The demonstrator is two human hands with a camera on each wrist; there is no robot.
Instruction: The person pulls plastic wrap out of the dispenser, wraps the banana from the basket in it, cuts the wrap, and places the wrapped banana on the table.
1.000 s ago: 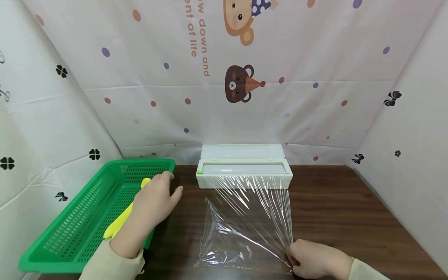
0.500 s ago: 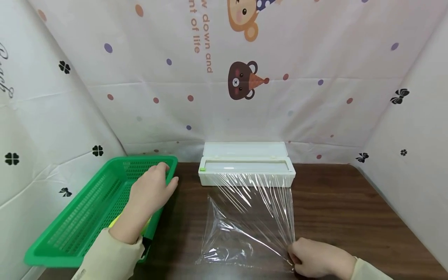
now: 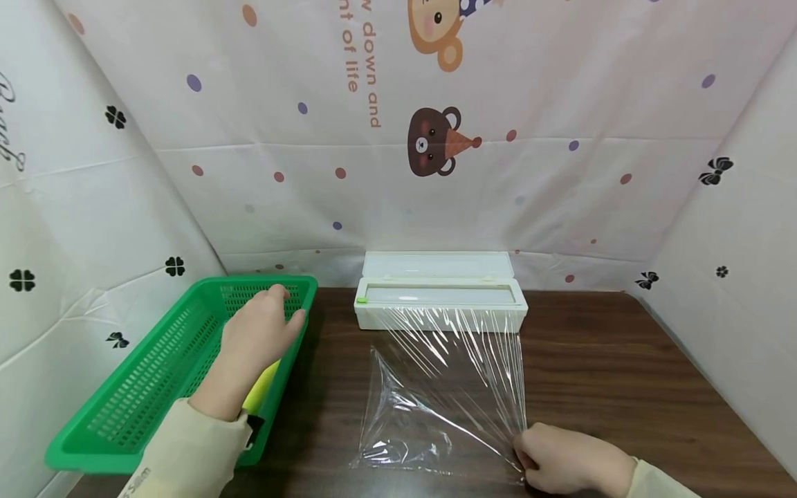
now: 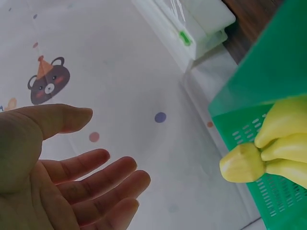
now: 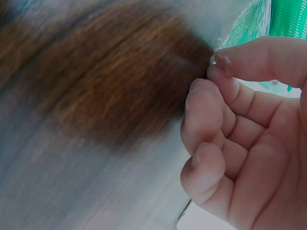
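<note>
My left hand [image 3: 258,337] is over the green plastic basket [image 3: 93,462], palm down, thumb spread from the fingers. In the left wrist view its fingers [image 4: 112,175] are relaxed and hold nothing. Beneath, in the basket, lies a bunch of yellow bananas [image 4: 285,136], mostly hidden by my forearm in the head view. With thumb and fingertips, my right hand [image 3: 569,458] pinches the near right corner of a sheet of clear cling film [image 3: 429,415]. The film stretches, wrinkled along its right side, back to the white cling film dispenser [image 3: 372,318], whose lid [image 3: 436,265] stands up.
A dark wooden table [image 3: 598,373] bears everything. Behind it and along both sides hangs a white printed cloth [image 3: 280,214]. On the dispenser's left end sits a small green slider [image 3: 362,300].
My left hand has moved left, further over the basket, and the bananas now show to the right of my forearm. My right hand keeps its pinch on the film. The head view has shifted slightly.
</note>
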